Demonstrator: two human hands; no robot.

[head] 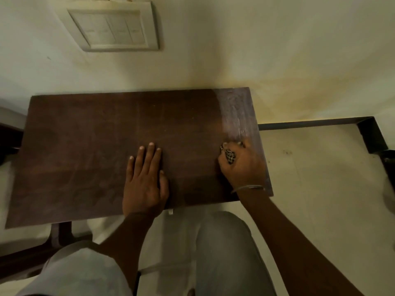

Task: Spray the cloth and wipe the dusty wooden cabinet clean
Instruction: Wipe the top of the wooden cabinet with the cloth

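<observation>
The dark wooden cabinet top (85, 146) fills the middle of the view, seen from above. A pale dusty strip (237, 112) runs down its right end. My right hand (243, 165) is bunched on a small black-and-white checked cloth (230, 155) and presses it on the top near the right edge, just below the pale strip. Most of the cloth is hidden under the fingers. My left hand (145, 180) lies flat, fingers apart, on the middle of the top near the front edge. No spray bottle is in view.
A cream wall with a white switch plate (113, 28) stands behind the cabinet. Pale floor with a black skirting strip (310, 122) lies to the right. My legs in light trousers (224, 253) are close to the front edge. Dark furniture (8, 137) sits at far left.
</observation>
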